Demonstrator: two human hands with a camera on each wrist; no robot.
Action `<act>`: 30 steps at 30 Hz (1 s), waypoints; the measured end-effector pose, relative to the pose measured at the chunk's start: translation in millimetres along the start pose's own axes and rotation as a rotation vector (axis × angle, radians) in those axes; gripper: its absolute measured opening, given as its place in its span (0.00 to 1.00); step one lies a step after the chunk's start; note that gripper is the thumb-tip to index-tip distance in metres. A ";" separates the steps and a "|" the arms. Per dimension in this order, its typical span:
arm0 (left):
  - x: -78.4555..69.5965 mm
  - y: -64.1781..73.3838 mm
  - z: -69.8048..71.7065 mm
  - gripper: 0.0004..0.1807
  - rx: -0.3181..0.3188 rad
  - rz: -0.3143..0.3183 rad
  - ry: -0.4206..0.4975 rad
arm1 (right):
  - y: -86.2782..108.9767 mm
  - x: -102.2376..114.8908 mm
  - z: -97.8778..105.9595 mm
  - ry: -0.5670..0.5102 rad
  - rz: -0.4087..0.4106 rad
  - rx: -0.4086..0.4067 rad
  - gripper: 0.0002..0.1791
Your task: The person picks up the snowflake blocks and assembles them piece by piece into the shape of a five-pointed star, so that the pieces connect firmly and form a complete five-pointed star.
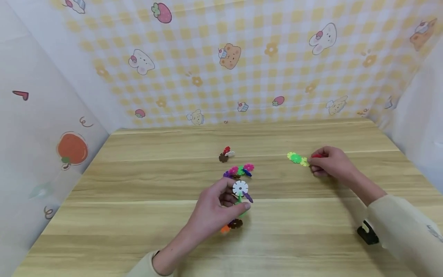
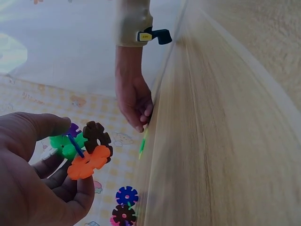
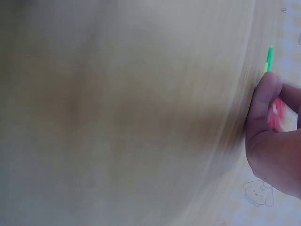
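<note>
In the head view my left hand (image 1: 216,206) holds a cluster of joined plastic snowflake discs above the table, a white disc (image 1: 240,188) facing up. The left wrist view shows an orange disc (image 2: 89,163) and a brown disc (image 2: 98,136) at its other end, with green and purple discs near the thumb. To the right, low over the tabletop, my right hand (image 1: 333,164) pinches the end of a short strip of yellow and green discs (image 1: 296,158). A red disc (image 3: 277,114) shows partly among the right fingers; the rest of it is hidden.
On the wooden table (image 1: 138,173) lies a small brown, red and white disc cluster (image 1: 223,157). Nearer, just beyond the left hand, is a longer cluster with pink, green and blue discs (image 1: 233,170). A patterned cloth (image 1: 221,88) hangs behind the table.
</note>
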State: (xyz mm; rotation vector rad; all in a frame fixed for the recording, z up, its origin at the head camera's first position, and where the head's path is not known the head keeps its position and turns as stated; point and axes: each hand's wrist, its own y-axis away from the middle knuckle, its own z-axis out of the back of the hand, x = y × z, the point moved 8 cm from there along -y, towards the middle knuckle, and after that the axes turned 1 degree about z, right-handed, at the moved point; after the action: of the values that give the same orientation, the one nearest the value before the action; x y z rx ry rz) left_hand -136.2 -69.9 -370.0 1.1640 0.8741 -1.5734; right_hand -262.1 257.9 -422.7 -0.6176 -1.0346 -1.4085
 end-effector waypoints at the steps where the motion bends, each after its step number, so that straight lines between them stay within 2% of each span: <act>1: 0.2 0.1 0.3 0.15 -0.002 -0.001 -0.002 | 1.7 -0.8 0.3 -0.032 0.000 -0.004 0.24; 5: 0.7 1.0 1.8 0.16 -0.007 -0.002 0.001 | 13.4 0.7 0.1 -0.127 0.033 -0.041 0.27; 7: -0.2 1.2 2.1 0.17 -0.005 -0.009 0.012 | 22.1 6.6 -7.1 -0.154 0.070 -0.027 0.27; 9: -0.8 1.2 2.4 0.18 -0.005 -0.011 0.027 | 32.0 15.5 -22.6 -0.184 0.105 0.034 0.26; 13: -2.5 0.8 3.4 0.20 -0.009 -0.038 0.052 | 56.3 41.6 -65.7 -0.211 0.171 0.213 0.24; 16: -3.6 1.4 4.4 0.21 -0.010 -0.059 0.065 | 73.7 63.8 -92.1 -0.155 0.231 0.276 0.23; 19: -5.0 2.3 4.1 0.20 -0.001 -0.069 0.088 | 86.9 81.8 -110.6 -0.132 0.276 0.290 0.20; 21: -5.6 2.9 3.0 0.20 0.011 -0.072 0.116 | 93.3 89.6 -118.8 -0.191 0.275 0.294 0.19; 26: -8.0 5.4 0.3 0.18 0.036 -0.092 0.214 | 105.5 99.9 -129.2 -0.417 0.266 0.301 0.17; 30: -11.9 5.9 1.6 0.16 0.022 -0.128 0.232 | 112.4 103.4 -132.8 -0.491 0.271 0.308 0.17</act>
State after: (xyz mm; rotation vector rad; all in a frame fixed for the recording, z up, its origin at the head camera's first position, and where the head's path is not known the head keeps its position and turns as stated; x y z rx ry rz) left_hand -129.9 -69.7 -358.1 1.3483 1.1037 -1.5729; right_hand -139.3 106.0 -369.8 -0.8598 -1.4590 -0.8519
